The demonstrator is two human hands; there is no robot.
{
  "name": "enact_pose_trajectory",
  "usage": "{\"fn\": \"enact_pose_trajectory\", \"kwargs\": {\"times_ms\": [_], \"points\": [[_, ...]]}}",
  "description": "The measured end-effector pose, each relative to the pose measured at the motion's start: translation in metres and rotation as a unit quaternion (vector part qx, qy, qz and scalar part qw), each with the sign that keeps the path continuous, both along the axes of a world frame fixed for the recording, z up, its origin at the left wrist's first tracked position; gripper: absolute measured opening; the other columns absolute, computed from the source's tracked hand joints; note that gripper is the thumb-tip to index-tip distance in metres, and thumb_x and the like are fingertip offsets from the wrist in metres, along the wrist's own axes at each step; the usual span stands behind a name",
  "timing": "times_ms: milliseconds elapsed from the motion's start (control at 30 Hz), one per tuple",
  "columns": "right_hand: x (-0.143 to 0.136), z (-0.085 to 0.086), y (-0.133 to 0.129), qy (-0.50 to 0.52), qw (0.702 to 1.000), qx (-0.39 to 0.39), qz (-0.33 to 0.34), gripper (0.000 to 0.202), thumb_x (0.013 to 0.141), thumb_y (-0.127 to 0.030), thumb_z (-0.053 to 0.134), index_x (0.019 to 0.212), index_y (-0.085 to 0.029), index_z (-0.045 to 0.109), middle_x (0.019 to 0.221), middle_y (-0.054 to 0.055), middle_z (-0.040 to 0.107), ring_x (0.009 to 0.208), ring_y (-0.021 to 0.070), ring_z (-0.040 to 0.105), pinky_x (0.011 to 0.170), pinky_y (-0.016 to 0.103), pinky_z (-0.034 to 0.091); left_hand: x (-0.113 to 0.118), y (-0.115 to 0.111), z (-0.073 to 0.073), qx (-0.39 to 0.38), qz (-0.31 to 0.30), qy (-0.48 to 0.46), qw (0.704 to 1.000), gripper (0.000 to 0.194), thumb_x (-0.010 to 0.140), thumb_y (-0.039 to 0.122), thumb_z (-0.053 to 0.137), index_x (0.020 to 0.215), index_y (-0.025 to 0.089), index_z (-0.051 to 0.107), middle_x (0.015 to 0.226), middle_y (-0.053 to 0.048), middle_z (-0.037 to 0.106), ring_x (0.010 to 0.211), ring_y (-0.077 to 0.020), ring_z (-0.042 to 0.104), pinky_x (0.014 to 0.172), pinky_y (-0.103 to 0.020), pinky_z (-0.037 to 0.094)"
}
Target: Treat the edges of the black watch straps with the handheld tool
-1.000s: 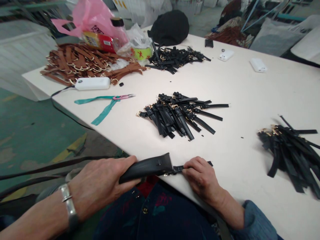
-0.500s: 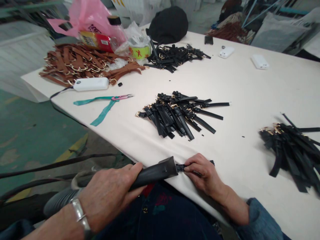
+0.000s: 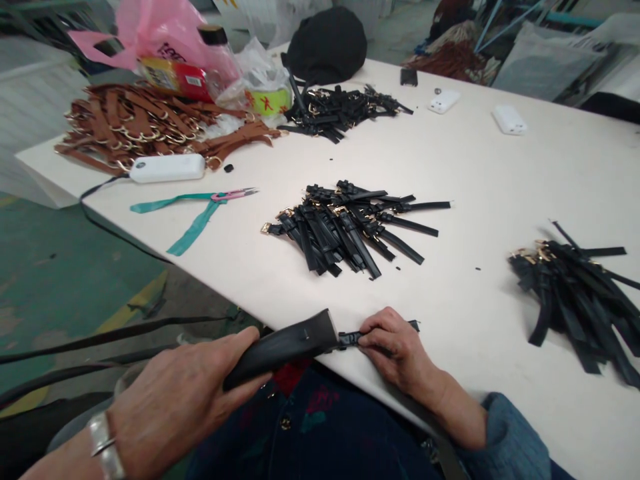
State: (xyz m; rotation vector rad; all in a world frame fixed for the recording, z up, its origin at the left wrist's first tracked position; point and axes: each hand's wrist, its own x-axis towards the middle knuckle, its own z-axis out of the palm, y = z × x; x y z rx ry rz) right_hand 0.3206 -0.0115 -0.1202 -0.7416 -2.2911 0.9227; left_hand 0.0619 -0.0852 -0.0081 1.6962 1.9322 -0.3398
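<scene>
My left hand (image 3: pixel 185 393), with a silver bracelet at its wrist, is wrapped round a wide black strap (image 3: pixel 285 343) at the table's front edge. Just right of the wide strap's end, my right hand (image 3: pixel 395 347) pinches a narrow black buckle strap (image 3: pixel 350 339), whose far tip pokes out beyond the fingers. The two straps meet or nearly meet; the exact contact is too small to tell. Beyond the hands lies a pile of black buckle straps (image 3: pixel 345 230), and a second black strap pile (image 3: pixel 575 293) is at the right.
On the white table (image 3: pixel 480 173) are teal-handled snips (image 3: pixel 200 207), a white device (image 3: pixel 167 168) with a cord, brown straps (image 3: pixel 135 127), a pink bag (image 3: pixel 155 33), a black cap (image 3: pixel 327 45), more black straps (image 3: pixel 345 107) and two small white devices at the back.
The view has shifted slightly, so the table's things appear further left. My left hand with the wide strap has moved a little left; both hands keep their hold.
</scene>
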Motion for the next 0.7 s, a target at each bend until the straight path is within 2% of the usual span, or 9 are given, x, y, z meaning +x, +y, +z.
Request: {"fn": "enact_pose_trajectory", "kwargs": {"times_ms": [100, 267, 367, 567, 700], "points": [[-0.001, 0.001, 0.000, 0.004, 1.000, -0.008, -0.008, 0.010, 0.076, -0.013, 0.052, 0.078, -0.020, 0.059, 0.086, 0.004, 0.058, 0.079, 0.0156, 0.049, 0.069, 0.031, 0.043, 0.006, 0.002, -0.001, -0.025, -0.028, 0.013, 0.999, 0.034, 0.074, 0.056, 0.036, 0.085, 0.028, 0.053, 0.073, 0.000, 0.065, 0.067, -0.0200, 0.061, 0.058, -0.029, 0.038], [-0.001, 0.000, -0.001, 0.009, 1.000, -0.014, -0.019, 0.010, 0.076, -0.012, 0.052, 0.077, -0.020, 0.058, 0.087, 0.004, 0.058, 0.081, 0.0155, 0.050, 0.071, 0.030, 0.043, 0.014, 0.011, -0.020, 0.010, -0.045, 0.017, 0.999, 0.038, 0.075, 0.059, 0.032, 0.089, 0.029, 0.051, 0.072, 0.000, 0.065, 0.067, -0.0224, 0.062, 0.057, -0.030, 0.037], [-0.001, -0.001, -0.002, 0.012, 1.000, -0.008, -0.026, 0.011, 0.076, -0.012, 0.051, 0.077, -0.020, 0.058, 0.088, 0.004, 0.058, 0.082, 0.0156, 0.050, 0.072, 0.031, 0.044, 0.014, 0.014, -0.025, 0.015, -0.045, 0.003, 0.999, 0.038, 0.075, 0.058, 0.032, 0.088, 0.028, 0.051, 0.070, 0.000, 0.064, 0.066, -0.0220, 0.062, 0.057, -0.030, 0.037], [0.000, 0.006, -0.003, 0.001, 0.999, -0.033, -0.007, 0.015, 0.076, -0.012, 0.050, 0.086, -0.020, 0.057, 0.088, 0.006, 0.057, 0.084, 0.0169, 0.050, 0.074, 0.034, 0.044, -0.001, 0.009, -0.019, 0.016, -0.015, 0.009, 1.000, 0.039, 0.075, 0.058, 0.033, 0.088, 0.026, 0.051, 0.068, -0.001, 0.064, 0.066, -0.0204, 0.061, 0.059, -0.029, 0.039], [0.003, 0.014, -0.001, 0.014, 0.998, -0.059, -0.012, 0.035, 0.070, -0.009, 0.051, 0.104, -0.019, 0.052, 0.105, 0.010, 0.052, 0.097, 0.0195, 0.048, 0.083, 0.037, 0.043, -0.005, 0.004, -0.013, -0.005, -0.021, 0.016, 1.000, 0.038, 0.075, 0.058, 0.032, 0.090, 0.029, 0.050, 0.077, 0.000, 0.065, 0.070, -0.0201, 0.061, 0.060, -0.029, 0.039]]}}
